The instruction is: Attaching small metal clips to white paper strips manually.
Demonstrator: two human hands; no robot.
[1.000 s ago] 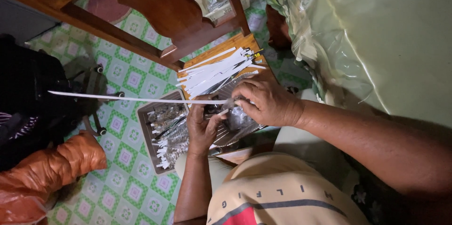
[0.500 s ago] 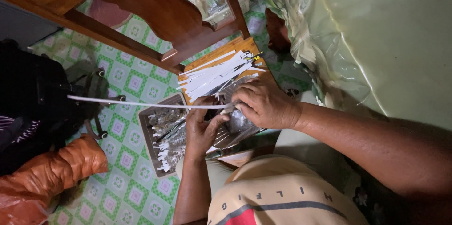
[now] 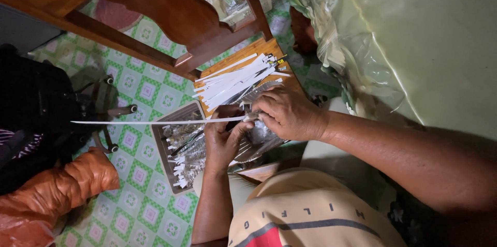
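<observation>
My left hand [image 3: 223,138] and my right hand [image 3: 287,112] meet over a clear plastic packet [image 3: 259,136] held above my lap. Both pinch the near end of a long thin white strip [image 3: 155,122] that sticks out level to the left. Just beyond the hands a loose pile of white paper strips [image 3: 235,79] lies on a small wooden board [image 3: 259,50]. Under my left hand sits a grey tray [image 3: 173,115] filled with shiny packets that have white strip ends.
A wooden chair frame [image 3: 155,14] stands over the green patterned floor [image 3: 140,185]. A black bag [image 3: 36,107] and an orange plastic bag [image 3: 52,195] lie at the left. Yellow-green plastic sheeting [image 3: 414,45] covers the right side.
The long white strip has slid to the right through my hands, so its free end reaches less far left. Both hands stay over the packet.
</observation>
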